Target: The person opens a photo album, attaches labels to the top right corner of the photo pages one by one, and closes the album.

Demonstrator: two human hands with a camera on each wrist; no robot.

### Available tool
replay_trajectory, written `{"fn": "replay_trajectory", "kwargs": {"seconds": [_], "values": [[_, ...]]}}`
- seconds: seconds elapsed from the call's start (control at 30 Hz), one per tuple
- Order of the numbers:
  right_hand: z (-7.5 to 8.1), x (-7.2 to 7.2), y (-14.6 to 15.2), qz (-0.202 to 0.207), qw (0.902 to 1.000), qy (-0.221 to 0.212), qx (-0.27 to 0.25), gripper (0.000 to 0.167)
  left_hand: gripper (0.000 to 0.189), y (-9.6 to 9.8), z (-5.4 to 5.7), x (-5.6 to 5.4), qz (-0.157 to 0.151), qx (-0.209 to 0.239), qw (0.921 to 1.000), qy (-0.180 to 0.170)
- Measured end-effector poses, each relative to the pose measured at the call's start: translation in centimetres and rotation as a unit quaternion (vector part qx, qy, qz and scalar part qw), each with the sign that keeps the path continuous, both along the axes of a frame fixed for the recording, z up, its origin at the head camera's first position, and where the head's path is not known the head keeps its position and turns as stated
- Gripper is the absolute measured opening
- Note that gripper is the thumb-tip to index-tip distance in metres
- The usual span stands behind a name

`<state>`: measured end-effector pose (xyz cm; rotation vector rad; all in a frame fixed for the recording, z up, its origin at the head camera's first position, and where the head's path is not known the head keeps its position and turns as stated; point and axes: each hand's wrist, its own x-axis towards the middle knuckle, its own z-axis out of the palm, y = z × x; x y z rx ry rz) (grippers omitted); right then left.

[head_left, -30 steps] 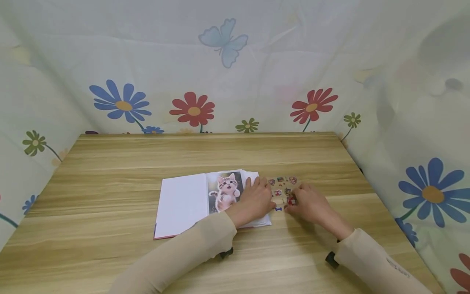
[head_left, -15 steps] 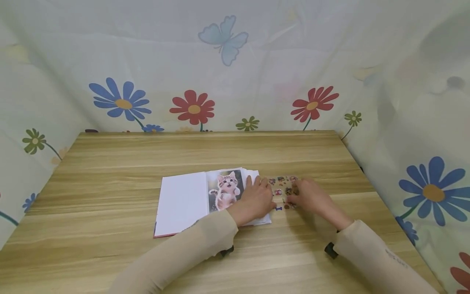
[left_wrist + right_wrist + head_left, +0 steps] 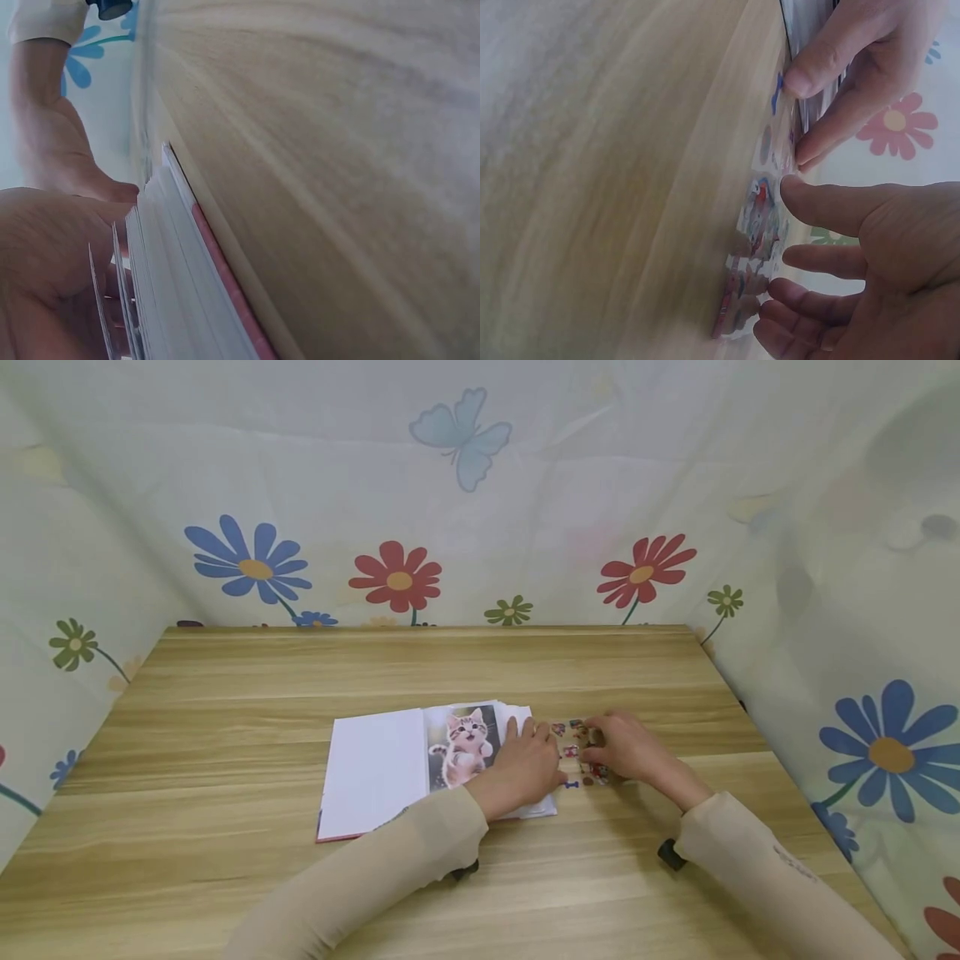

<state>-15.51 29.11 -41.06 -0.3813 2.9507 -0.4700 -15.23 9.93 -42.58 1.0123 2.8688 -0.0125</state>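
Observation:
An open book (image 3: 375,768) lies on the table, a kitten picture (image 3: 467,743) on its right side. My left hand (image 3: 525,768) rests with spread fingers over the right pages. In the right wrist view, its thumb (image 3: 801,81) touches the sticker sheet (image 3: 761,217) beside the book. The sheet is clear, with several small cartoon stickers and a blue bone shape. My right hand (image 3: 633,750) is over the sheet's right part and hides some stickers. Its thumb (image 3: 802,199) and fingers are apart, fingertips right at the sheet's edge.
The wood-grain table (image 3: 262,668) extends around the book. A white flower-print cloth (image 3: 315,468) hangs behind it and at both sides. In the left wrist view, the book's page edges (image 3: 172,277) fan out under the left hand.
My right hand has shifted slightly left and up over the sheet. Stickers at the upper right are now covered, and a red one shows again below the fingers. The left hand stays put.

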Motion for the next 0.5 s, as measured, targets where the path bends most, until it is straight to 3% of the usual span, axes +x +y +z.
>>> {"fn": "replay_trajectory", "kwargs": {"seconds": [0.5], "values": [[-0.55,-0.08,0.14,-0.002,0.9999,-0.008,0.006,0.052,0.059,-0.06,0.08,-0.53,0.000,0.025,0.9997,-0.002]]}}
